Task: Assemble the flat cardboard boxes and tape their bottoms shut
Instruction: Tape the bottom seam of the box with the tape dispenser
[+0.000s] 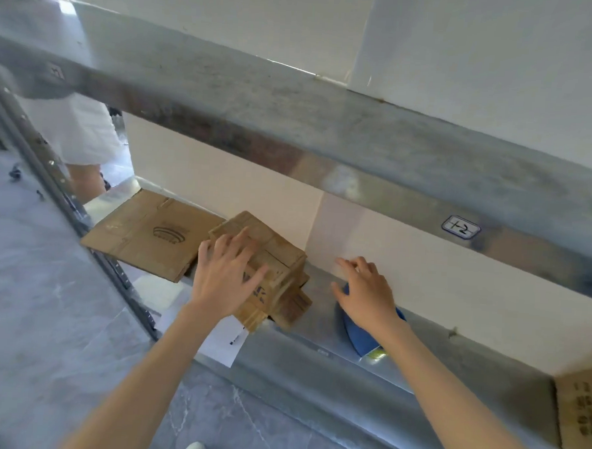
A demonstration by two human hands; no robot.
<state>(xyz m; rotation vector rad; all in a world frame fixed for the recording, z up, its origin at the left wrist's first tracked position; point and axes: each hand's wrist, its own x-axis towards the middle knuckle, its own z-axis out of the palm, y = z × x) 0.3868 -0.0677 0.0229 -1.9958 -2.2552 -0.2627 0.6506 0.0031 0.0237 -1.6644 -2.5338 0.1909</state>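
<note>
Stack of flat cardboard boxes (pixel 279 251) on the lower metal shelf (pixel 315 359), under the left hand (pixel 225 275), fingers spread flat on it; right hand (pixel 366 293), fingers loosely extended, rests on a blue object (pixel 357 337) just beside.

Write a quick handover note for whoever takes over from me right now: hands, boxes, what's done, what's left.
Left hand: open, fingers spread flat on the stack of flat boxes on the lower shelf.
Right hand: open, over a blue object right of the stack; contact unclear, and I cannot tell if it is the tape.
A larger flat cardboard lies left of the stack.
Done: nothing assembled or taped in view.
Left: take a flat box, fold it up, tape its bottom, repeat.
</note>
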